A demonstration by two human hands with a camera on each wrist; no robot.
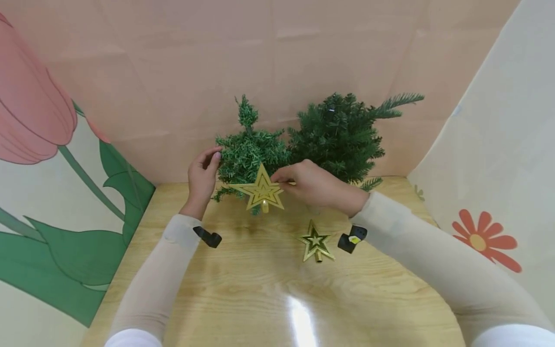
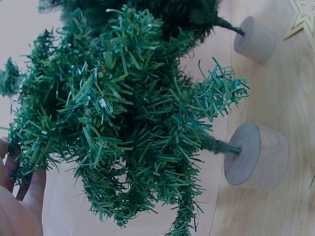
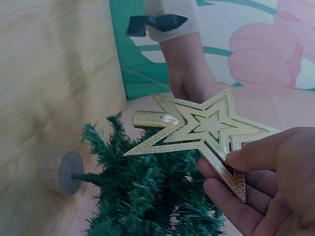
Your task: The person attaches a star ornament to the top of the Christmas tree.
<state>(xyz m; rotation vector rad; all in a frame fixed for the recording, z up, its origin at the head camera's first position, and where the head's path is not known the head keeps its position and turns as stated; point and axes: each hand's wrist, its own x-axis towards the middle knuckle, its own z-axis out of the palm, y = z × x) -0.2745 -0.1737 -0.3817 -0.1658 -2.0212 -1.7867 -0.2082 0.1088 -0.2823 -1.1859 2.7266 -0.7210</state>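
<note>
see pink wall (image 1: 195, 72) at far side, wooden table (image 1: 243, 289) below, carrying dark tree (image 1: 334, 140) at right, lighter tree (image 1: 256, 144) at left. notice left hand (image 1: 201, 178) with bent fingers at left branches (image 1: 227, 152) of lighter tree; cannot tell if gripping. see right hand (image 1: 321, 187) pinching gold star (image 1: 262, 191) in front of it and, nearer at right, second star (image 1: 315, 240). seemingly positioning gold star; next, needs steady pinch.

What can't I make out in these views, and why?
Head: the lower middle of the left tree, behind the held star.
Left wrist: part of the left hand, cut off by the left edge.
Left wrist: part of the second star, cut off by the right edge.
Right wrist: part of that tree, beyond the bottom edge.
</note>
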